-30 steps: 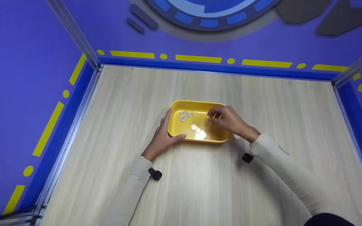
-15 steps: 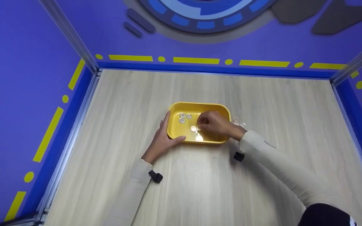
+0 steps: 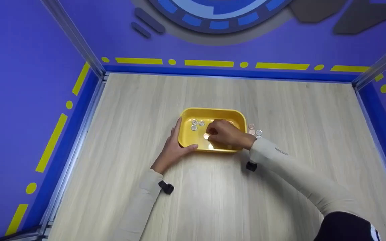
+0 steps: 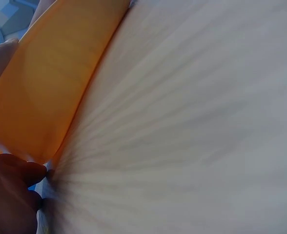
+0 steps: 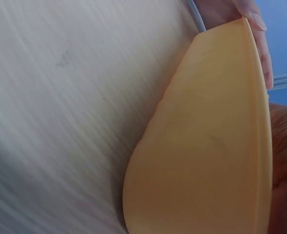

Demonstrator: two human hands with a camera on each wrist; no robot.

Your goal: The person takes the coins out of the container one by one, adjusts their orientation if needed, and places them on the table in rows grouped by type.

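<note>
A yellow rectangular tray [image 3: 213,150] sits mid-table. My left hand [image 3: 174,145] grips its left end, thumb over the front rim, fingers along the side; the left wrist view shows thumb and fingers against the tray wall [image 4: 46,83]. Reaching over the tray's right side, my right hand [image 3: 224,132] has curled fingers, pinching at a copper-coloured coin [image 3: 206,136] on the tray floor and partly covering it. Several silver coins [image 3: 194,127] lie at the tray's left. In the right wrist view, the tray's wall [image 5: 202,141] hides the right hand's fingertips.
Outside the tray's right end, several more coins [image 3: 251,126] lie on the pale wooden table [image 3: 206,197], copper-coloured and silver ones, partly beside the right sleeve [image 3: 290,167]. Blue-purple panels [image 3: 213,50] with yellow marks enclose the back and sides.
My right hand has moved left and down into the tray, up to the copper-coloured coin. Coins right of the tray have come into sight. The left hand keeps its grip.
</note>
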